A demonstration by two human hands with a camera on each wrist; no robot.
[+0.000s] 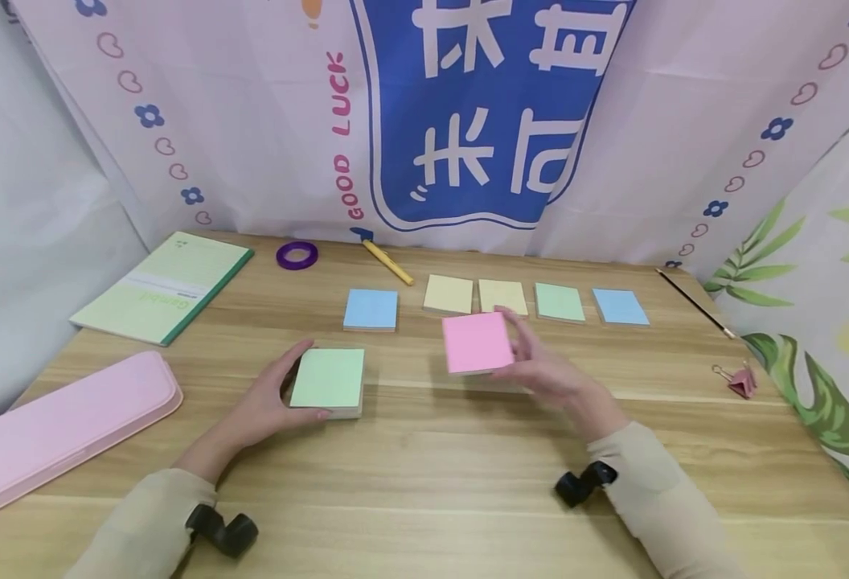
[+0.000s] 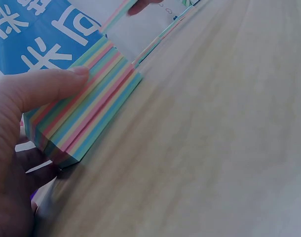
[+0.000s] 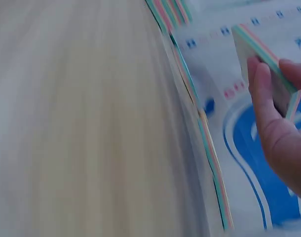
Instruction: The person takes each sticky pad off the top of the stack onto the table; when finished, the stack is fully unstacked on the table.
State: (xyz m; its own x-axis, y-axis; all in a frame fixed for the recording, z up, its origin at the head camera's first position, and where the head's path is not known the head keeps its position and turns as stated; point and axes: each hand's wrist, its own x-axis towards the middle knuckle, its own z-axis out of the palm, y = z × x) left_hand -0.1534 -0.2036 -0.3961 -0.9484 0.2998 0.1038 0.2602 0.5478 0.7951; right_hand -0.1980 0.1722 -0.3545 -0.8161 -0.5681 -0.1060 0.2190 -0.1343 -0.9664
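Note:
My left hand (image 1: 268,406) grips a thick stack of sticky notes (image 1: 328,378) with a green top sheet, thumb on the near side and fingers on the far side. Its edges show many coloured layers in the left wrist view, where the stack (image 2: 86,103) stands on the table. My right hand (image 1: 543,366) pinches a thinner pink-topped sticky note pad (image 1: 477,343) by its right side. In the right wrist view this pad (image 3: 261,47) is off the table, tilted. Behind the hands lie a blue pad (image 1: 371,309), two yellow pads (image 1: 449,293), a green pad (image 1: 559,302) and another blue pad (image 1: 620,306).
A pink case (image 1: 70,426) and a green notebook (image 1: 167,281) lie at the left. Along the back are a purple tape roll (image 1: 297,256) and a yellow pen (image 1: 388,262). A pencil (image 1: 694,301) and a pink binder clip (image 1: 739,379) lie at the right. A printed cloth (image 1: 251,121) hangs behind.

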